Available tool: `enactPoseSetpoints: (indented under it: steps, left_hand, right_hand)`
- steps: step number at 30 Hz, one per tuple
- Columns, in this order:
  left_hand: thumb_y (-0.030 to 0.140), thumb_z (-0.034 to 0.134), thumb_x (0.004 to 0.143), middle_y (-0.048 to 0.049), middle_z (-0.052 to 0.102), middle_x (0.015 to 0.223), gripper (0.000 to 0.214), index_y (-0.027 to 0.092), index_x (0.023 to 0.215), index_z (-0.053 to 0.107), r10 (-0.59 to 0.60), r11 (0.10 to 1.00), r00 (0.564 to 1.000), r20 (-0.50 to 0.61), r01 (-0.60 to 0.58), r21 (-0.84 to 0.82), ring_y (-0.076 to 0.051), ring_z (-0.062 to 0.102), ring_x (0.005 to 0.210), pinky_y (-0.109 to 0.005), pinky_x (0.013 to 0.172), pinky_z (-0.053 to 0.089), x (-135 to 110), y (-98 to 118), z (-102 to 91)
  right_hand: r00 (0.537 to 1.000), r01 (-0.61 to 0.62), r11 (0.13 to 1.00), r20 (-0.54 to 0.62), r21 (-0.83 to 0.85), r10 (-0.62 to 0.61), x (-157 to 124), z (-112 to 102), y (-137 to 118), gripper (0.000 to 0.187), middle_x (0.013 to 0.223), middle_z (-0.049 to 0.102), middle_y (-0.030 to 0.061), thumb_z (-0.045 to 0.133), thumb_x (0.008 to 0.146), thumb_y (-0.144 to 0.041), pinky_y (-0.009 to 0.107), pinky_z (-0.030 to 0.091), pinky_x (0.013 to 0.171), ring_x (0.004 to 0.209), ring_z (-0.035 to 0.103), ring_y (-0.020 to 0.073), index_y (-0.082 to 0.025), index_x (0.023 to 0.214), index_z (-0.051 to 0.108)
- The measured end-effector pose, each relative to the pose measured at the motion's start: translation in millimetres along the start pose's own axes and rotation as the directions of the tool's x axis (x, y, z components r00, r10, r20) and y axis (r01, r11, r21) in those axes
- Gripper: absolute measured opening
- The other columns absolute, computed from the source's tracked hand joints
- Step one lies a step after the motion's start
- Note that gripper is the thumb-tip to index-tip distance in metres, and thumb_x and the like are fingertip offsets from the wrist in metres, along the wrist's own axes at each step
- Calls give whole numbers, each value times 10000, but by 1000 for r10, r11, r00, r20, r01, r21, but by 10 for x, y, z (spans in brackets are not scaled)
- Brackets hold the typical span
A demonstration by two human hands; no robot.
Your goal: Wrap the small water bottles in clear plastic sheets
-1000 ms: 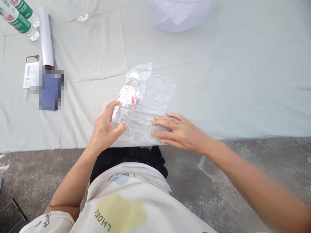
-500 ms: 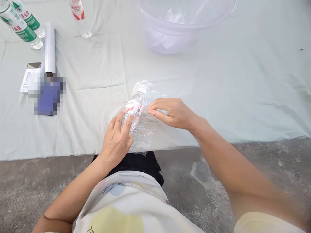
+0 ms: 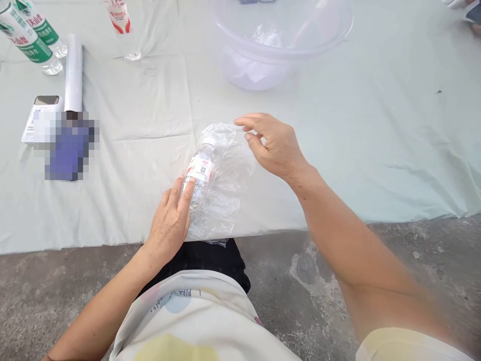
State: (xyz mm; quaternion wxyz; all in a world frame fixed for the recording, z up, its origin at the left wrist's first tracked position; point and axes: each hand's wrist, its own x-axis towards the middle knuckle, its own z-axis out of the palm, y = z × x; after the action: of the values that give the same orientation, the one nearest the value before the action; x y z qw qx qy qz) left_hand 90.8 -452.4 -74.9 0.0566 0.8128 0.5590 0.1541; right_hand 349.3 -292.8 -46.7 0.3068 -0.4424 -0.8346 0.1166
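A small clear plastic bottle point(image 3: 201, 173) with a white cap and a red and white label lies tilted on the table, its cap pointing away from me. Thin clear plastic film point(image 3: 225, 200) is spread under and around it, crumpled near the cap. My left hand point(image 3: 171, 215) holds the bottle by its lower part, fingers laid over its side. Right of the bottle, my right hand point(image 3: 276, 145) hovers above the cloth close to the film's far edge. Its thumb and fingers are apart, and nothing shows between them.
A translucent tub point(image 3: 259, 70) with crumpled film inside stands at the back. On the left are a film roll point(image 3: 74, 75), a white box-like device point(image 3: 43, 118), a blurred blue item point(image 3: 67, 153), two green-labelled bottles point(image 3: 35, 50) and another red-labelled bottle point(image 3: 122, 27). The tablecloth's edge point(image 3: 278, 233) is near me.
My right hand has moved away from the bottle, up and to the right, and its fingers have spread. The left hand and bottle have shifted slightly left in view.
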Motion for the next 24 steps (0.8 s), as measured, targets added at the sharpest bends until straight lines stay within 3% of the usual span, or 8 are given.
enactPoseSetpoints:
  steps: [2, 4, 6, 8, 13, 19, 21, 24]
  left_hand:
    - [-23, 447, 882, -279, 385, 1580, 804, 209, 1610, 198, 14, 1000, 1000, 3, -14, 17, -370, 572, 1261, -540, 918, 580, 2, 6, -4]
    - [-18, 447, 891, -282, 350, 1597, 798, 221, 1611, 201, 24, 1000, 1000, 13, -24, 17, -387, 531, 1334, -574, 972, 557, -5, 7, -18]
    - [-2, 462, 898, -274, 311, 1623, 807, 239, 1618, 187, 28, 1000, 999, 40, -29, 2, -404, 463, 1422, -602, 1021, 529, -28, 21, -52]
    - [13, 493, 895, -246, 257, 1663, 817, 272, 1615, 207, 38, 999, 996, 78, -38, -10, -424, 362, 1508, -628, 1066, 493, -69, 63, -104]
    - [140, 636, 903, -238, 228, 1695, 720, 232, 1561, 360, 168, 984, 975, 147, -157, -83, -431, 234, 1575, -651, 1169, 383, -162, 256, -227]
    - [276, 638, 956, -185, 526, 1549, 561, 169, 1478, 464, 417, 901, 886, 202, -374, -222, -328, 389, 1526, -634, 1245, 260, -62, 530, -118]
    - [308, 630, 967, -176, 577, 1499, 552, 156, 1472, 466, 488, 863, 850, 198, -437, -253, -299, 438, 1494, -595, 1255, 261, 8, 668, -32]
    - [285, 593, 985, -186, 631, 1404, 509, 130, 1457, 477, 544, 834, 818, 186, -503, -226, -283, 552, 1381, -545, 1227, 323, 102, 892, 77]
  right_hand:
    - [975, 200, 980, 98, -12, -197, 120, 102, -167, 466, 1383, 655, 19, 414, 988, -136, 447, 569, 928, 1193, 620, 239, -344, 1350, 620]
    - [910, 364, 931, 226, -30, -348, 242, 226, -243, 490, 1377, 659, 5, 413, 981, -97, 416, 567, 890, 1185, 601, 231, -345, 1355, 610]
    - [845, 458, 887, 332, -48, -419, 327, 327, -251, 472, 1293, 698, 1, 410, 981, -80, 371, 562, 828, 1143, 594, 222, -327, 1319, 628]
    - [827, 480, 874, 372, -78, -421, 347, 378, -232, 425, 1187, 727, 0, 400, 993, -85, 337, 550, 786, 1108, 585, 213, -308, 1251, 655]
    - [906, 365, 926, 268, -98, -328, 47, 302, -138, 397, 1200, 715, 46, 364, 991, -62, 411, 551, 851, 1115, 594, 235, -274, 1152, 659]
    - [970, 188, 981, 148, 39, -192, -609, -46, 80, 408, 1267, 711, 53, 385, 931, -56, 497, 551, 981, 1187, 646, 253, -279, 1148, 650]
    - [997, 65, 997, 39, 33, -66, -714, -175, 96, 361, 1209, 734, 55, 404, 963, -126, 499, 564, 959, 1154, 668, 267, -294, 1149, 663]
    - [989, -98, 995, -109, 36, 101, -713, -264, 47, 309, 1248, 722, 70, 443, 1018, -287, 489, 569, 947, 1155, 670, 282, -304, 1241, 657]
